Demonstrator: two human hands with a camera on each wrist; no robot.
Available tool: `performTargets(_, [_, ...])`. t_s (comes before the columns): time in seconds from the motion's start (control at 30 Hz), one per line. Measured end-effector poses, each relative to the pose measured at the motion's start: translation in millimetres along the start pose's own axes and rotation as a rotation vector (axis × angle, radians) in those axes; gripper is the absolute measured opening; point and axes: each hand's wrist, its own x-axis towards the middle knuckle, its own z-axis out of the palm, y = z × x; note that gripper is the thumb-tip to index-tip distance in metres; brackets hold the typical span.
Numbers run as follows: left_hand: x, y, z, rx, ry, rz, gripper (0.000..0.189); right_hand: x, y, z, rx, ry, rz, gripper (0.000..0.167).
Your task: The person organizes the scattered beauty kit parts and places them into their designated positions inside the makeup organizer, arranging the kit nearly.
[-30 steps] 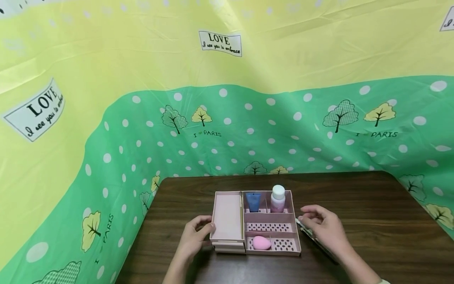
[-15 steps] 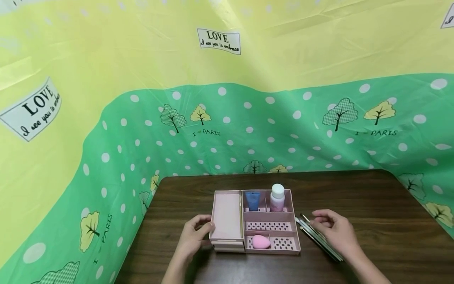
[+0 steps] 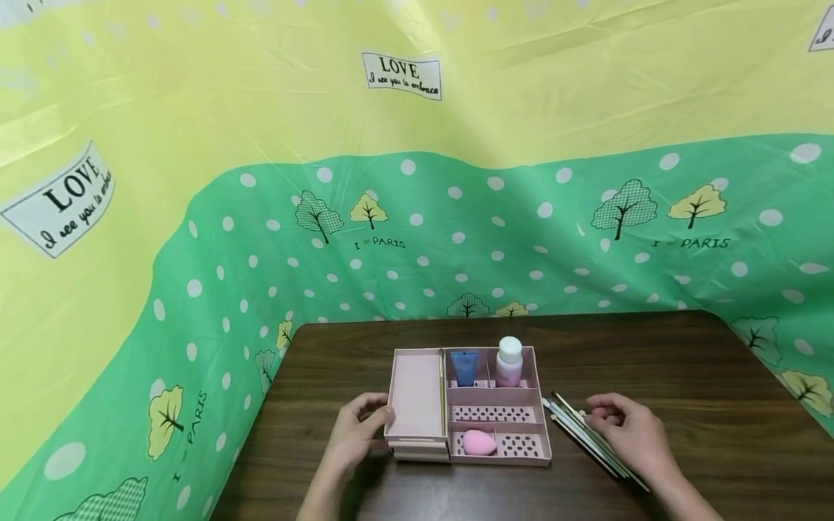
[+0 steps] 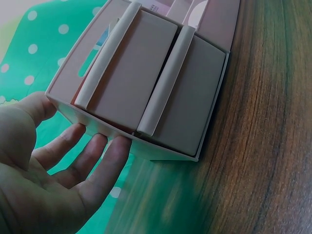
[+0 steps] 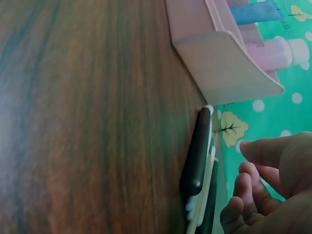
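A pink cosmetics organizer (image 3: 498, 396) stands mid-table. My left hand (image 3: 355, 428) touches its left side: in the left wrist view several fingertips press the side wall and the thumb lies at the upper edge. A blue tube (image 3: 465, 369), a white-capped bottle (image 3: 510, 365) and a pink makeup sponge (image 3: 479, 443) sit in separate compartments. One thin brush (image 3: 443, 394) lies in the narrow slot. Right of the organizer lies a bundle of slim makeup brushes (image 3: 589, 443), dark and pale. Beside them my right hand (image 3: 632, 433) hovers, fingers loosely bent, holding nothing.
Two drawer fronts (image 4: 183, 87) with long handles face the near side of the organizer. The dark wooden table (image 3: 691, 376) extends to both sides. A printed green and yellow curtain (image 3: 495, 246) hangs behind and to the left.
My right hand has drawn right and toward me, off the brushes, and more of the bundle now shows. The left hand and the organizer have stayed in place.
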Motion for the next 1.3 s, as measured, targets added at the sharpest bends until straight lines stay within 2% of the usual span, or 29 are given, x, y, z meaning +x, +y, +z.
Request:
performTargets(0.23, [0.7,-1.0,-0.1,-0.034,-0.022,-0.012,0.037,0.3,9.2,-3.4,-0.021,-0.091,0.045,0.027])
performTargets(0.43, [0.5,-2.1,-0.2,-0.055,-0.036,-0.021,0.038,0.4,19.2,-6.9,-0.067,-0.093,0.0,0.027])
performTargets(0.63, [0.0,-2.5,-0.8,-0.063,-0.043,-0.019,0.038,2.2,25.5,-9.7,-0.11,-0.14,-0.009,0.021])
performTargets(0.87, [0.1,-2.1,-0.9,-0.057,-0.037,-0.015,0.037,4.7,25.0,-11.6,-0.128,-0.168,-0.028,0.016])
performTargets(1.03, [0.1,-1.3,-1.0,-0.04,-0.025,-0.013,0.036,5.2,24.2,-13.5,-0.137,-0.155,-0.039,0.014])
performTargets(1.3, [0.5,-0.8,-1.0,-0.023,-0.016,-0.009,0.035,8.3,20.8,-19.5,-0.113,-0.195,0.0,0.019])
